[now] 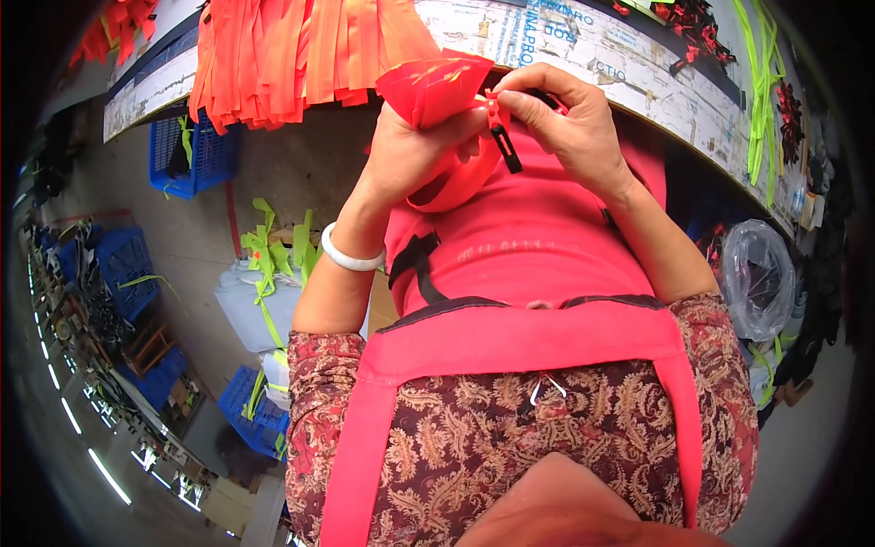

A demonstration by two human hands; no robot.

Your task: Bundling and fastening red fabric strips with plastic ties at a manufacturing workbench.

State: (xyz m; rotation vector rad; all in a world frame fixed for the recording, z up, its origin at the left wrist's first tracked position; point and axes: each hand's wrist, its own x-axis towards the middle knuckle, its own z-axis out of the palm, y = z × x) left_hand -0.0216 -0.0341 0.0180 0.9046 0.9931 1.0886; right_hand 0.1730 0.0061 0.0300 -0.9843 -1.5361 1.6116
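My left hand (401, 150) is closed round a bright red-orange fabric strap (433, 89), whose folded end fans out above the fist. A loop of the same colour (456, 187) hangs below it, in front of my apron. Just right of that fist, at the strap's narrow end, sits a small red and black clip (502, 144), its black part pointing down. My right hand (583, 132) pinches at the clip's upper end between thumb and forefinger. The fingertips partly cover how clip and strap meet.
Many orange straps (292, 59) hang over the near edge of a worktable (629, 68). Black and red clips (700, 36) and neon-yellow strips (756, 100) lie farther right. Blue crates (173, 182) and pale stacked bundles (251, 305) stand on the left floor; clear plastic (758, 278) is at right.
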